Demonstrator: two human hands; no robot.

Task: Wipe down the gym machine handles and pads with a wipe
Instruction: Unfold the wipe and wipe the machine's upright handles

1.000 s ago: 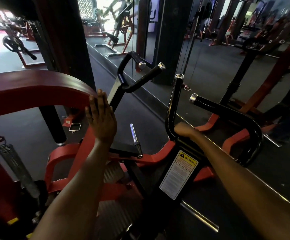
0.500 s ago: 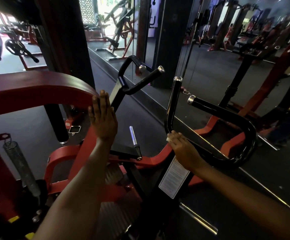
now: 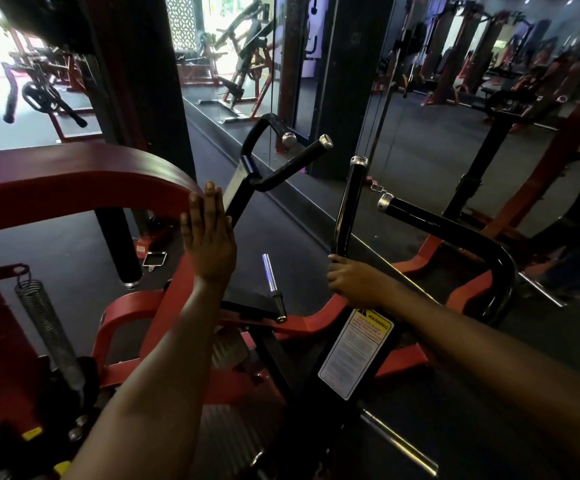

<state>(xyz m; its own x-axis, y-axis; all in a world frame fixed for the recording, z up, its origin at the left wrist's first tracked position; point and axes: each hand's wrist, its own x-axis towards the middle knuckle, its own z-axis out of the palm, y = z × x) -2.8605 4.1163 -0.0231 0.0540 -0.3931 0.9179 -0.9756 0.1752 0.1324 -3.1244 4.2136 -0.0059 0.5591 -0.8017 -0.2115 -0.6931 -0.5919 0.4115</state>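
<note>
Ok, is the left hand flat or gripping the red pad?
Flat: the left hand has straight fingers pressed against the red pad's curved end, not curled around it.

A white warning label [image 3: 356, 355] sits on the black upright post [image 3: 319, 393] of the gym machine. Its yellow header reads "WARNING" beside a black triangle sign. The small print beneath is too blurred to read. No other text is legible.

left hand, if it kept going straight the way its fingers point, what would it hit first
The left hand lies flat, fingers pointing up and away, fingertips already at the rounded end of the red pad. Going on, it would likely slide along that edge; beyond it stands the black angled bar, though depth is unclear.
</note>
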